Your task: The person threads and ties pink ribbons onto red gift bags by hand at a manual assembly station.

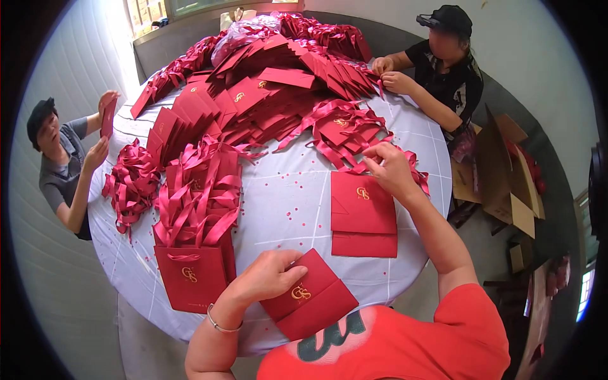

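My left hand [273, 277] is closed on the upper edge of a flat red paper gift bag [323, 296] with a gold emblem, tilted near the table's front edge. My right hand [394, 172] reaches forward, its fingers pinched at a loose heap of red satin ribbons [326, 152]; a ribbon appears to be at the fingertips. Just below that hand lies a small stack of flat red bags [363, 212]. Left of my left hand, an overlapping row of bags [189, 272] with ribbon handles lies on the table.
A pale cloth covers the round table [272, 215], dotted with small red discs. A large pile of red bags [253, 104] fills the far side. A tangled ribbon bunch [132, 180] lies left. Co-workers sit left and right, hands on red pieces. Cardboard boxes [503, 171] stand right.
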A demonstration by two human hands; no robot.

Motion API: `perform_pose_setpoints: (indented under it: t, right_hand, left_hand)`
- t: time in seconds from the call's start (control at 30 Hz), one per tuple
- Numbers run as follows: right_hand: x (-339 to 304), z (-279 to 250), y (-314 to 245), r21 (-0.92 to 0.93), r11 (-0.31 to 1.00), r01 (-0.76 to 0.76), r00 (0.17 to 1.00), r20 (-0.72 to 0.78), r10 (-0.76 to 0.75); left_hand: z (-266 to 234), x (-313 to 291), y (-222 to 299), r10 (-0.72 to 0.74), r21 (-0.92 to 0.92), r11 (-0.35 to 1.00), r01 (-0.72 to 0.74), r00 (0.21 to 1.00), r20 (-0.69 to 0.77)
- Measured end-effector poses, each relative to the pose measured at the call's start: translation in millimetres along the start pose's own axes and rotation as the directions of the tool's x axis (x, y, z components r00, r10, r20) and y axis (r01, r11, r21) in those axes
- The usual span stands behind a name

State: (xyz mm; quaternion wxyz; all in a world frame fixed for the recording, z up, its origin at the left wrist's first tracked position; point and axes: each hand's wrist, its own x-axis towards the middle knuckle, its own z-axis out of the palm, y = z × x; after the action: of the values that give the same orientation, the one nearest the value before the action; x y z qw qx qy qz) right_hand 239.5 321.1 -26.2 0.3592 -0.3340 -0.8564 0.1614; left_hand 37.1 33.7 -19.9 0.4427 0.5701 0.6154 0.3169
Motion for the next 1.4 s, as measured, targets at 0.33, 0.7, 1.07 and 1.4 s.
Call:
perform_pose_setpoints:
  t: [0.33,0.7,1.07,1.4]
  right_hand:
    - [70.2,49.4,26.5,-0.333,0.943,-0.007,0.999,0.042,0.022]
    - [0.3,-0.9,-62.9,0.522,0.809,-0.272,0.942,0.315,0.114]
    - [-100.7,-3.3,-119.5,0.458,0.858,0.233,0.900,0.234,-0.369]
    - [-117.6,10.4,-122.7,0.291,0.854,0.431,0.846,0.200,-0.495]
  left_hand:
    - [0.8,-2.5,-3.6,0.015,0.023,1.000,-0.015,1.000,-0.001]
    - [2.7,5.7,-24.4,0.026,-0.240,0.971,0.001,0.994,0.109]
    - [-0.9,9.2,-21.3,-0.065,-0.493,0.850,0.187,0.965,0.254]
    - [-0.3,8.2,-23.1,-0.117,-0.489,0.842,0.228,0.962,0.246]
